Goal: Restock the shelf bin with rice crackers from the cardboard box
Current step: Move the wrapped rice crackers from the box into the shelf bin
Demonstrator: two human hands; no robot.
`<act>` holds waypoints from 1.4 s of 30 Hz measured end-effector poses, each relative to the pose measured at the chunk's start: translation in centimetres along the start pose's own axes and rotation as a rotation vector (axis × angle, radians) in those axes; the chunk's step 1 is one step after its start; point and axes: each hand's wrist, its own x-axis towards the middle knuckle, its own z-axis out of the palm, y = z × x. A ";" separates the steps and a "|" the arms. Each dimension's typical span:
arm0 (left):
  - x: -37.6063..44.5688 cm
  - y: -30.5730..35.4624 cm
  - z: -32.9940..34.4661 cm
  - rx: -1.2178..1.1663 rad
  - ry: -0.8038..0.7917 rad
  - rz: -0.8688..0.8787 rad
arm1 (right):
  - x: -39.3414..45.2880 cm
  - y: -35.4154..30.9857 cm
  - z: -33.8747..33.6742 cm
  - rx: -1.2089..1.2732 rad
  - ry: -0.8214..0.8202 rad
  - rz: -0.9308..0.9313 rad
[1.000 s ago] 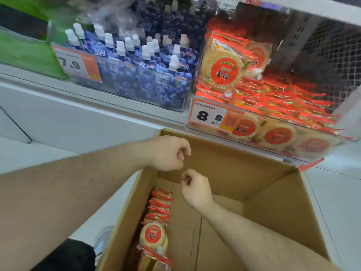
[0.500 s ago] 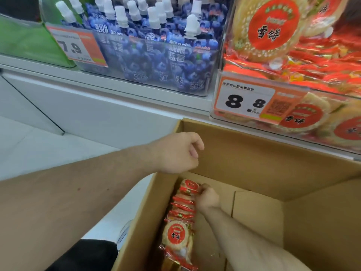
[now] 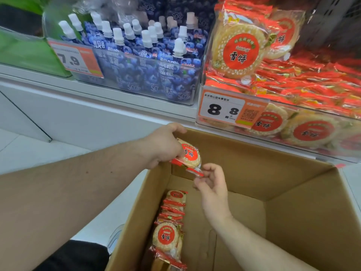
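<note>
Left hand [image 3: 163, 144] up over the near-left corner of the cardboard box [image 3: 293, 192], fingers wrapped round a rice cracker packet [image 3: 188, 155], holding it above the box rim. Right hand [image 3: 212, 184] just below it, fingertips pinching the packet's red sealed edge. Down inside the box, a row of cracker packets [image 3: 171, 222] lines the left wall. Above, the shelf bin [image 3: 293, 133] is piled with the same red packets behind its 8.8 price tag [image 3: 224, 108]. To its left, blueberry jelly pouches [image 3: 148, 61] with white caps, tagged 7.9.
</note>
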 end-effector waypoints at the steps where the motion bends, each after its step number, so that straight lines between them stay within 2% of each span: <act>1: 0.0 0.0 -0.1 -0.009 0.009 0.017 | 0.7 1.7 -0.2 -0.028 0.056 0.095; 4: 0.2 -0.2 -0.4 -0.004 0.032 0.054 | 3.2 7.7 -0.3 -0.301 0.159 0.415; 7: 0.6 -0.5 -0.6 0.028 0.031 0.075 | 5.0 12.1 1.2 -0.474 0.087 0.677; 12: 1.2 -1.1 -0.4 0.064 -0.023 0.094 | 6.2 16.3 4.3 -0.457 -0.058 0.841; 15: 1.3 -1.4 -0.5 0.073 -0.037 0.103 | 6.4 17.1 3.8 -0.458 -0.066 0.877; 20: 0.9 -1.2 -0.8 0.086 -0.080 0.130 | 5.6 14.9 -0.8 -0.396 -0.046 0.857; 22: 0.3 -1.0 -0.9 0.088 -0.089 0.150 | 5.1 12.9 -3.0 -0.402 -0.094 0.810; 28: -2.9 0.4 -0.7 0.040 -0.164 0.238 | 2.0 1.1 -9.4 -0.350 -0.272 0.605; 31: -4.4 1.3 -0.9 -0.004 -0.147 0.301 | -0.6 -5.1 -11.7 -0.229 -0.332 0.491; 36: -7.1 3.4 -0.7 -0.086 -0.105 0.392 | -4.8 -12.6 -12.7 0.021 -0.344 0.393; 39: -9.3 4.8 0.7 -0.153 -0.128 0.444 | -6.6 -15.6 -11.9 0.038 -0.375 0.304; 42: -11.4 6.0 2.0 -0.216 -0.181 0.497 | -7.4 -17.3 -11.1 -0.003 -0.337 0.209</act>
